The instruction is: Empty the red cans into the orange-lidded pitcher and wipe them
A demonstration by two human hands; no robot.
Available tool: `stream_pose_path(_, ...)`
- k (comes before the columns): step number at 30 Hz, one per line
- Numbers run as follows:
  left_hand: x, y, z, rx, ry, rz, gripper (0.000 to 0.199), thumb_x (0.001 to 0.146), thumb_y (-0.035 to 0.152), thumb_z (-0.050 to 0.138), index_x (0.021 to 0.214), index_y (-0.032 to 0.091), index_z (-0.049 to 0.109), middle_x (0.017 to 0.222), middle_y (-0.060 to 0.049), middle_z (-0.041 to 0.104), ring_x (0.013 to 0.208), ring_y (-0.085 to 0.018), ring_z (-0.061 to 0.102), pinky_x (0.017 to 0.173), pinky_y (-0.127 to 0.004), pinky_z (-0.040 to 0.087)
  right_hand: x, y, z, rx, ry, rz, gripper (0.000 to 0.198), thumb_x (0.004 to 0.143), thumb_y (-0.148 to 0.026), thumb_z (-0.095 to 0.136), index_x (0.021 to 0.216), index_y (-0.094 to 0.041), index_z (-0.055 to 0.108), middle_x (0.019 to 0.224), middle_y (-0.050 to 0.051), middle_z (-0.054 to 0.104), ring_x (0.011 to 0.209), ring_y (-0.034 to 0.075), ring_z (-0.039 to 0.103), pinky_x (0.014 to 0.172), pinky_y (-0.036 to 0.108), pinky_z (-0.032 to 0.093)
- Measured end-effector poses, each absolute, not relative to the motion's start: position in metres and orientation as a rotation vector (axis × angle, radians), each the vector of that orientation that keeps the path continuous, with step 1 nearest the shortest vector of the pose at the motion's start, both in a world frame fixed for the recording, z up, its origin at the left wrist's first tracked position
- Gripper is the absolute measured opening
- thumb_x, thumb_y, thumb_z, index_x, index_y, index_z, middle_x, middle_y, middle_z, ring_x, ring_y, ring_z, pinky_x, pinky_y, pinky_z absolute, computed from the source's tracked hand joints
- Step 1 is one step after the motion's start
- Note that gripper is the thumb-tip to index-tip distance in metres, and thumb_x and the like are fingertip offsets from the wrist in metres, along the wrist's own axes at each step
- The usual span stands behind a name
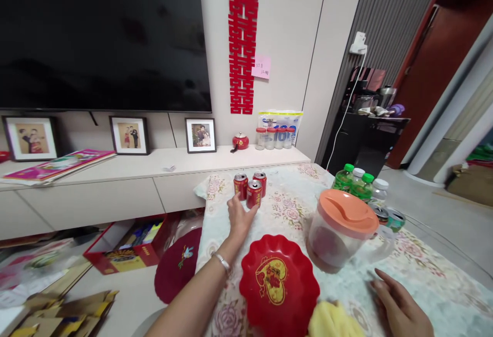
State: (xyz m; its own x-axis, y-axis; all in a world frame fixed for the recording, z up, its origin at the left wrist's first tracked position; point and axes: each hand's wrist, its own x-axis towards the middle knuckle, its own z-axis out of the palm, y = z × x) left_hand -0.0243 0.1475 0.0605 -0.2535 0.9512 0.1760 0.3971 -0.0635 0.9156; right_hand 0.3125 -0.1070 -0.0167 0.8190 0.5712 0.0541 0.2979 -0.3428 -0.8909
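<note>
Three small red drink cans stand upright together at the far end of the table: a left can [240, 187], a front can [253, 194] and a back can [261, 183]. My left hand [239, 218] reaches up to them with thumb and fingers spread. The thumb is by the base of the front can and the fingertips are by the left can; whether they touch I cannot tell. My right hand [402, 306] is low at the right over the tablecloth, open and holding nothing. A red scalloped tray [279, 285] lies between my arms, with a yellow cloth [335, 320] at its corner.
A clear pitcher [331, 242] with an orange lid stands right of the tray. Behind it are green-capped bottles [344, 178], white-capped bottles and more cans [395, 219]. Jars [269, 139] and framed photos [201, 135] line the white cabinet. A maroon stool [179, 270] sits left of the table.
</note>
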Motion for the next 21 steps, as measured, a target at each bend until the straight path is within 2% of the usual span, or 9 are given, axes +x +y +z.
stream_pose_path(3, -0.011, 0.156, 0.066, 1.480, 1.801, 1.248, 0.074, 0.077, 0.028, 0.091, 0.136, 0.022, 0.048, 0.137, -0.015, 0.054, 0.141, -0.037, 0.056, 0.113, -0.054, 0.050, 0.314, -0.107, -0.015, -1.933, -0.614, 0.380, 0.074, 0.066, -0.078, 0.069, 0.117, -0.026, 0.078, 0.119, 0.013, 0.085, 0.123, 0.046, 0.074, 0.103, 0.058, 0.060)
stream_pose_path(8, 0.012, 0.160, 0.073, 1.448, 2.024, 1.126, 0.078, 0.080, 0.035, 0.092, 0.143, 0.018, 0.048, 0.146, -0.022, 0.055, 0.140, -0.042, 0.057, 0.109, -0.060, 0.052, 0.315, -0.106, -0.013, -1.925, -0.623, 0.377, 0.073, 0.063, -0.076, 0.072, 0.114, -0.025, 0.080, 0.113, 0.013, 0.086, 0.118, 0.047, 0.076, 0.099, 0.056, 0.062)
stream_pose_path(10, 0.020, 0.163, 0.076, 1.423, 2.104, 1.080, 0.073, 0.085, 0.039, 0.090, 0.143, 0.015, 0.053, 0.147, -0.020, 0.058, 0.137, -0.040, 0.059, 0.109, -0.059, 0.054, 0.317, -0.107, -0.012, -1.927, -0.635, 0.373, 0.073, 0.062, -0.077, 0.072, 0.113, -0.025, 0.080, 0.112, 0.013, 0.086, 0.116, 0.047, 0.077, 0.093, 0.056, 0.064)
stream_pose_path(12, 0.027, 0.168, 0.078, 1.402, 2.171, 1.042, 0.051, 0.098, 0.041, 0.077, 0.142, 0.019, 0.060, 0.148, -0.014, 0.061, 0.132, -0.034, 0.064, 0.107, -0.057, 0.057, 0.318, -0.107, -0.012, -1.949, -0.660, 0.354, 0.070, 0.062, -0.077, 0.072, 0.110, -0.026, 0.081, 0.112, 0.013, 0.086, 0.113, 0.048, 0.077, 0.087, 0.056, 0.065)
stream_pose_path(13, 0.030, 0.171, 0.078, 1.395, 2.197, 1.031, 0.048, 0.101, 0.041, 0.074, 0.141, 0.020, 0.062, 0.148, -0.013, 0.063, 0.129, -0.033, 0.065, 0.106, -0.056, 0.059, 0.318, -0.107, -0.012, -1.959, -0.673, 0.347, 0.069, 0.062, -0.076, 0.072, 0.108, -0.026, 0.082, 0.112, 0.013, 0.086, 0.112, 0.048, 0.078, 0.085, 0.055, 0.066)
stream_pose_path(21, 0.038, 0.179, 0.084, 1.347, 2.219, 1.018, 0.044, 0.102, 0.041, 0.073, 0.140, 0.020, 0.064, 0.145, -0.012, 0.065, 0.126, -0.031, 0.068, 0.105, -0.055, 0.060, 0.320, -0.107, -0.019, -1.937, -0.716, 0.336, 0.069, 0.067, -0.075, 0.072, 0.112, -0.023, 0.081, 0.113, 0.013, 0.086, 0.104, 0.041, 0.080, 0.073, 0.045, 0.068)
